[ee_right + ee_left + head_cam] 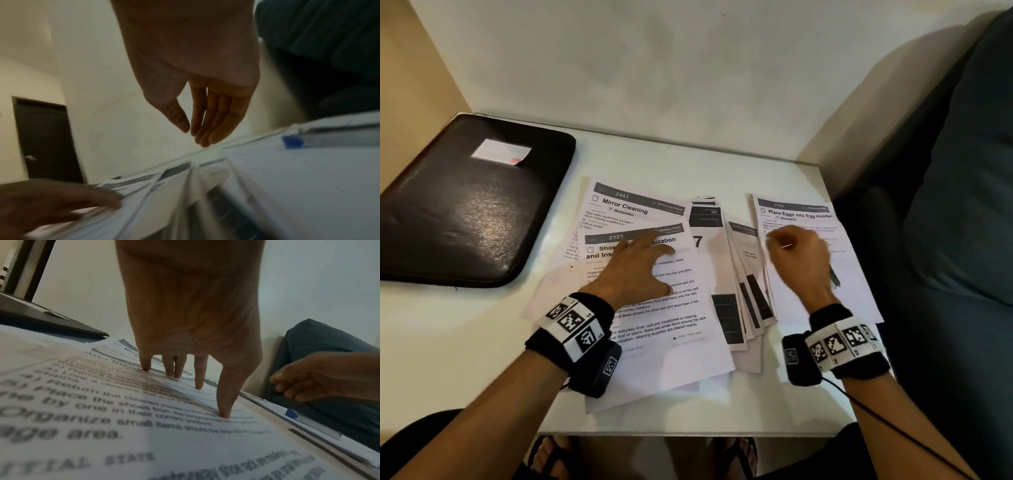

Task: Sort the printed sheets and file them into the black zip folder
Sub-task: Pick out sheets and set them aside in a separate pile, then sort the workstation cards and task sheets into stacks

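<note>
left hand (640, 270) presses flat on sheet "2723" (664, 308); right hand (799, 260) hangs relaxed, holding nothing, above "place eggs into egg holder" sheet (804, 219); "mirror cleaning" sheet (626, 205) behind.

You've got a white table (482, 342) shoved into a corner, plain off-white wall (654, 68) behind it and a beige wall (410, 68) on your left. A dark teal sofa (962, 205) sits right up against the table's right edge. Your feet in sandals (551, 455) show under the near edge. A pen (834, 275) lies near the table's right side, its blue cap (292, 142) clear in the right wrist view. That same view catches a dark door (47, 141) with a metal handle (30, 157) across the room.
</note>
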